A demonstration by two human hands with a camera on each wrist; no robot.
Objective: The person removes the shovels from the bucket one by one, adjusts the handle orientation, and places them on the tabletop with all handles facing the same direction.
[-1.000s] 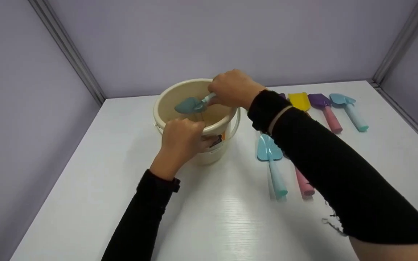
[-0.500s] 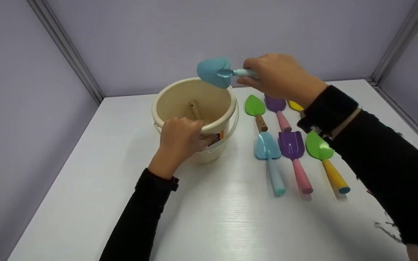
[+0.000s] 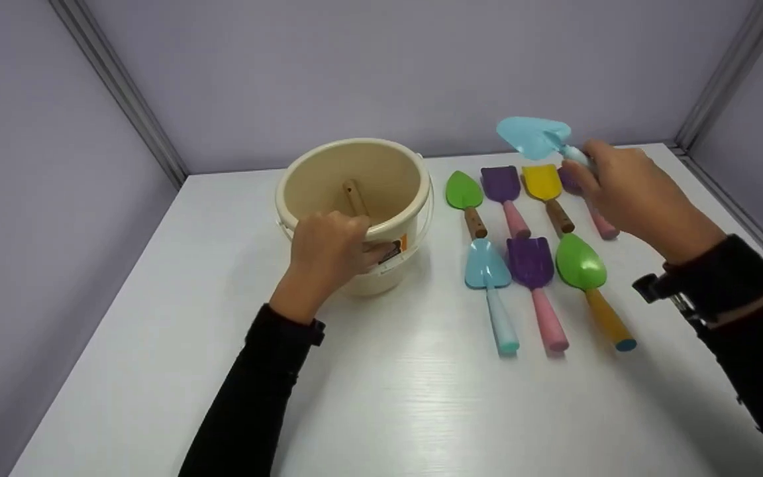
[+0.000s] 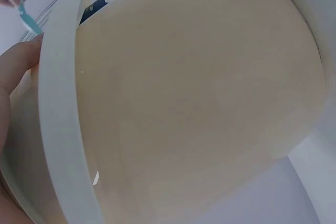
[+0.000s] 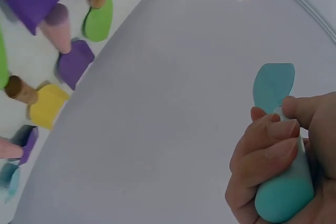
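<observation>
The right hand (image 3: pixel 640 199), fingers wrapped round the blue shovel (image 3: pixel 534 137), has moved away from the bucket (image 3: pixel 355 199). The left hand (image 3: pixel 328 248) still grips its rim. The bucket's sticker (image 3: pixel 391 250) is too small to read.

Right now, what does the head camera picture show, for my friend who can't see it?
A right hand holds a blue shovel above rows of colourful toy shovels on a white table. The left hand grips the rim of a cream bucket.

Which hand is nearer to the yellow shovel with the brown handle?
Right. The right hand hovers just beside the yellow shovel, holding a blue trowel. The left hand grips the bucket, far off.
</observation>
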